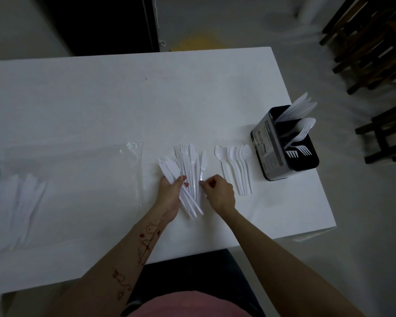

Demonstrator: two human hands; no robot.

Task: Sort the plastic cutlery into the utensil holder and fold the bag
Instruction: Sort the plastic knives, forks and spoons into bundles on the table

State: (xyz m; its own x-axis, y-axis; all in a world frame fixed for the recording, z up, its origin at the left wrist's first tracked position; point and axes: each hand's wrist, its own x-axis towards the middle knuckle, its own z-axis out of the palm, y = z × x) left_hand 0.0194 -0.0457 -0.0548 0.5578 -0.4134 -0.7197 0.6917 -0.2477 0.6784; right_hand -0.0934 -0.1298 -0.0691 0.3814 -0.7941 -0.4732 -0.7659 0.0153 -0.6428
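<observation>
My left hand (171, 191) grips a fanned bunch of white knives & forks (188, 170) near the front-middle of the white table (101, 99), fingers curled round the handles, blades pointing away from me. Right hand (220, 193) sits just beside it, thumb & fingertips pinching one knife handle at the edge of the fan. Row of spoons (237, 167) lies flat to the right, apart from the bunch. Black utensil holder (281, 147) stands near the table's right edge w/ knives, a spoon & forks sticking up in separate compartments. Clear plastic bag (78, 161) lies flat to my left, w/ more knives (23, 197) at its far left end; can't tell if inside or under it.
</observation>
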